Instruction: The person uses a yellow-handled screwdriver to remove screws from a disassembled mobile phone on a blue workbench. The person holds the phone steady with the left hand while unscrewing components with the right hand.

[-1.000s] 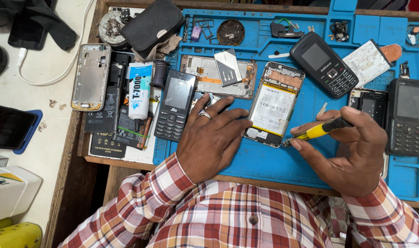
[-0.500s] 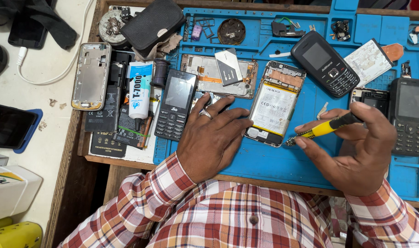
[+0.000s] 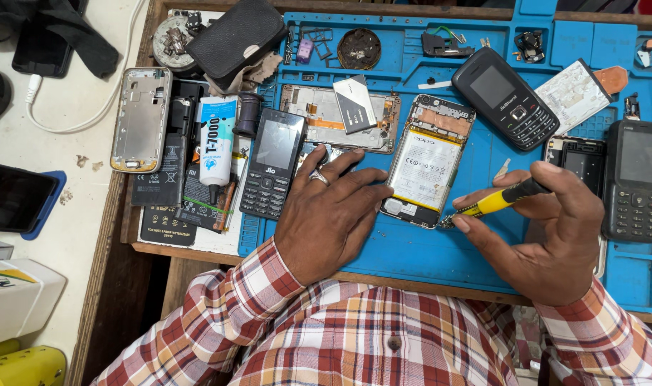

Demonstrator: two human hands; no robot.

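Head view: the opened phone (image 3: 427, 163) lies back-up, its battery showing, on the blue mat (image 3: 426, 250). The left hand (image 3: 331, 213) rests flat with loose fingers, holding nothing, its fingertips touching the phone's left edge. The right hand (image 3: 547, 229) grips a yellow screwdriver (image 3: 494, 202), its tip at the phone's lower right corner. A black keypad phone (image 3: 272, 163) lies just left of the left hand.

opened phone (image 3: 427, 163) lies on mat (image 3: 426, 250), between hands.

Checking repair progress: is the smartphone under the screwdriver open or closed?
Open: the smartphone lies with its back cover off, battery exposed, screwdriver tip at its lower corner.
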